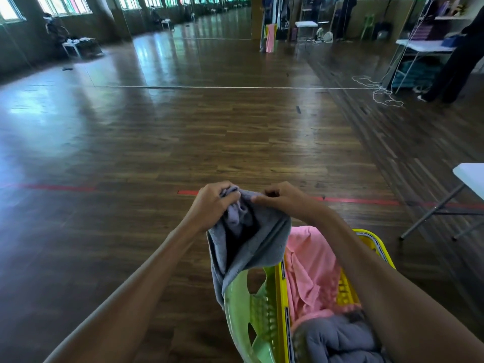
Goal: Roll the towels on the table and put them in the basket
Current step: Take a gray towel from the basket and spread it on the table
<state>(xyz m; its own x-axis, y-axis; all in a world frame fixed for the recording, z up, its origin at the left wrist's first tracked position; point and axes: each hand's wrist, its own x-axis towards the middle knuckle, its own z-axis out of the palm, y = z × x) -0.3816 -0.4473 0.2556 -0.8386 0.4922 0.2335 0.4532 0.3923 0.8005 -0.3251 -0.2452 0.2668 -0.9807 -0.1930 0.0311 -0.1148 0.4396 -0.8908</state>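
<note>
I hold a grey towel (251, 242) up in the air in front of me, above the floor. My left hand (213, 203) grips its bunched top edge on the left. My right hand (281, 196) pinches the same edge on the right, and the cloth hangs down between them. Below it stands a yellow basket (374, 247) with a pink towel (311, 271) and another grey towel (337, 339) lying loose inside. A light green basket (248, 315) stands against the yellow one's left side, partly covered by the hanging towel.
A white folding table (471, 176) shows its corner at the right edge. Wooden floor with red tape lines (361, 200) spreads ahead. A person in dark clothes (455, 64) stands at far right by a table, near a tangle of white cord (385, 96).
</note>
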